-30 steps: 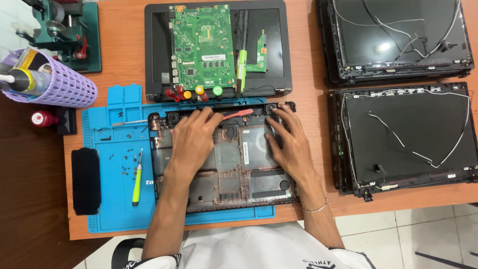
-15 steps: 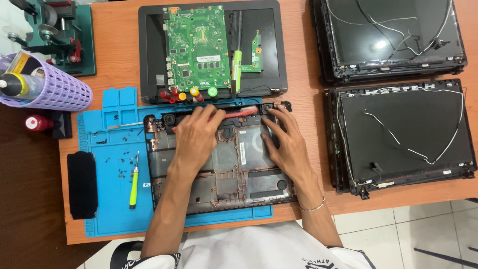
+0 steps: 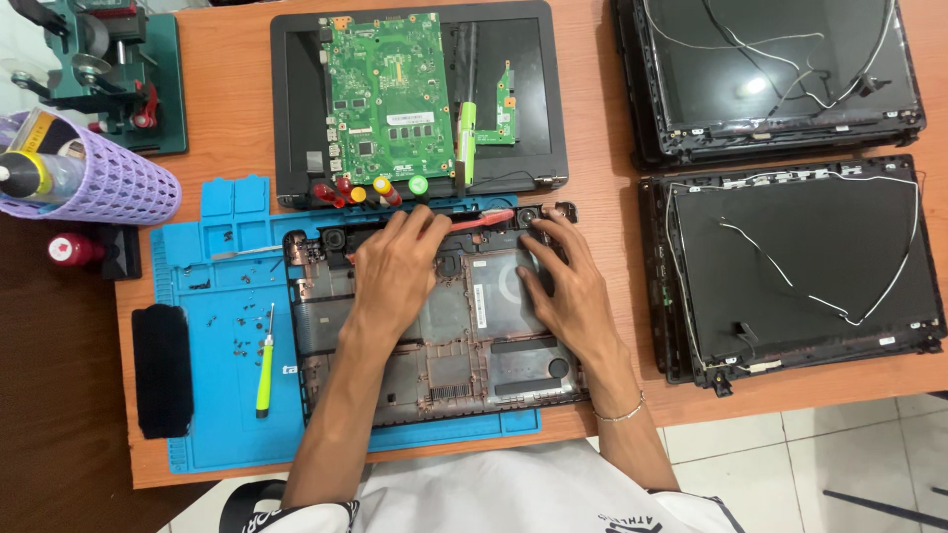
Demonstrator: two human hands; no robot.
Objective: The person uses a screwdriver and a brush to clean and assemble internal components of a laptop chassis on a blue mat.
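The empty laptop bottom case (image 3: 434, 326) lies on the blue repair mat (image 3: 212, 405) near the front edge of the tabletop (image 3: 227, 109), and it has not shifted over the last second; only my view has drifted a little. My left hand (image 3: 395, 271) still lies flat across its rear half, fingers spread and gripping nothing, tips at the red strip (image 3: 481, 220) along the rear rim. My right hand (image 3: 563, 286) presses beside it, fingers loosely curled toward the rear right corner (whether they pinch anything I cannot tell). So I judge the work unchanged. Behind the case the green motherboard (image 3: 388, 97) rests on a keyboard cover (image 3: 296, 109); a yellow-handled screwdriver (image 3: 265, 363) lies on the mat's left part.
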